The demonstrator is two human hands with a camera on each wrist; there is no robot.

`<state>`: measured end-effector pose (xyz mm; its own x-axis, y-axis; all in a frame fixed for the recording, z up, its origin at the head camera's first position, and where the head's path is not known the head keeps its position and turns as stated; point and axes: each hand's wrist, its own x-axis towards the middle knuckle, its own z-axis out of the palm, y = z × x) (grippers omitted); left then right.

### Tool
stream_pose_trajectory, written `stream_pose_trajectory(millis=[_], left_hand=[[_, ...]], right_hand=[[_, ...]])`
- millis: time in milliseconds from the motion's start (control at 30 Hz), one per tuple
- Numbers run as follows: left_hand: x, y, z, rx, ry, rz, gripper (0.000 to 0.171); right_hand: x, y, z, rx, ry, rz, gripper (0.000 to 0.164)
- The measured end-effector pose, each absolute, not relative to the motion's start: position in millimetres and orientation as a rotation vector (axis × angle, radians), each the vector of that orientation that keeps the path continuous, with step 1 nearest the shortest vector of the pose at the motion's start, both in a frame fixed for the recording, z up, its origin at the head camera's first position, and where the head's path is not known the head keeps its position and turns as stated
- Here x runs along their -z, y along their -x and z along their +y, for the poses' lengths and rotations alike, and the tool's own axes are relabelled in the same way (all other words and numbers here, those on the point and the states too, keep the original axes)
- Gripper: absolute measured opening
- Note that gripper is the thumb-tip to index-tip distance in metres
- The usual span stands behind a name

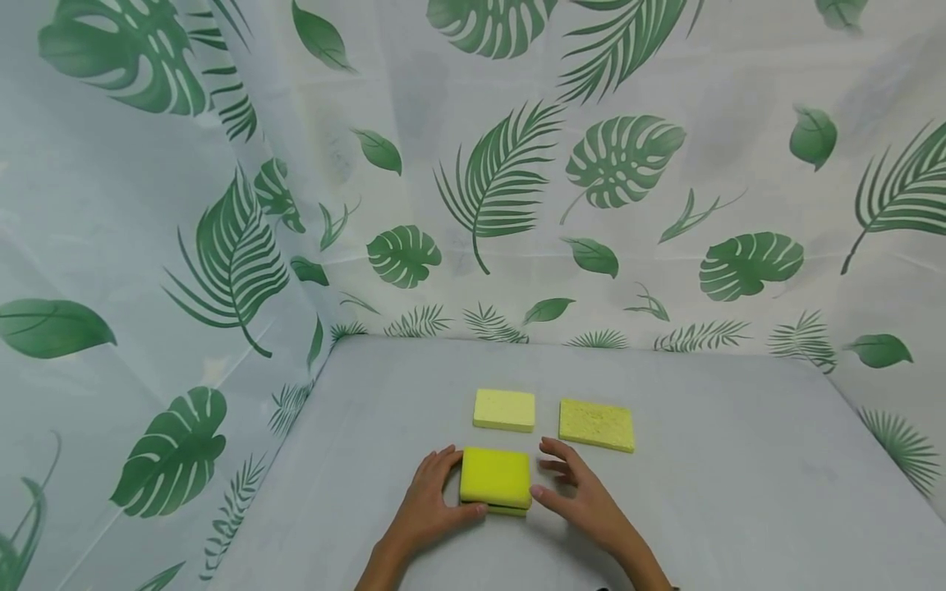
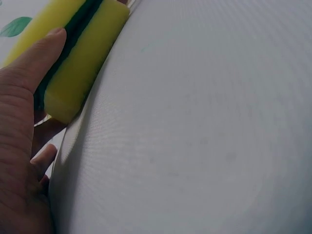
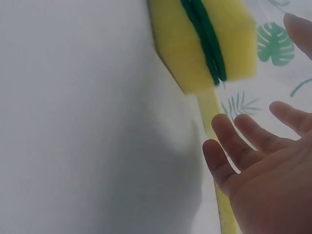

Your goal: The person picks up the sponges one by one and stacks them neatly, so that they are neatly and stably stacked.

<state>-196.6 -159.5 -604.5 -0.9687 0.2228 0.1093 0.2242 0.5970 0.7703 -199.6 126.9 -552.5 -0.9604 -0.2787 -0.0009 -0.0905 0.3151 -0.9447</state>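
Observation:
Two yellow sponges (image 1: 496, 477) are stacked, their dark green scouring layers (image 3: 207, 41) facing each other in the middle. My left hand (image 1: 427, 513) grips the stack from its left side. In the left wrist view the thumb (image 2: 52, 46) lies across the near side, over the green seam; the other fingers are partly hidden behind. Just right of the stack is my right hand (image 1: 584, 497), its fingers spread and apart from the sponges in the right wrist view. Behind the stack lie a pale yellow sponge (image 1: 504, 410) and a flat, rough-textured yellow sponge (image 1: 596, 424).
A light grey-white tabletop (image 1: 739, 476) spreads out around the sponges. White sheeting printed with green leaves (image 1: 488, 189) stands as walls at the back, left and right of the table.

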Motion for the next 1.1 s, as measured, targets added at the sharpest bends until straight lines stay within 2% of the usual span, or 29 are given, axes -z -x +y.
stream_pose_trajectory(millis=[333, 733, 1100], left_hand=[[605, 196, -160, 1.350, 0.404, -2.794, 0.089], [606, 197, -160, 1.355, 0.399, -2.802, 0.089], [604, 198, -161, 1.345, 0.402, -2.813, 0.090]], right_hand=[[544, 209, 147, 1.698, 0.302, 2.489, 0.072], [542, 221, 159, 1.585, 0.250, 2.591, 0.075], [538, 225, 179, 1.553, 0.309, 2.728, 0.073]])
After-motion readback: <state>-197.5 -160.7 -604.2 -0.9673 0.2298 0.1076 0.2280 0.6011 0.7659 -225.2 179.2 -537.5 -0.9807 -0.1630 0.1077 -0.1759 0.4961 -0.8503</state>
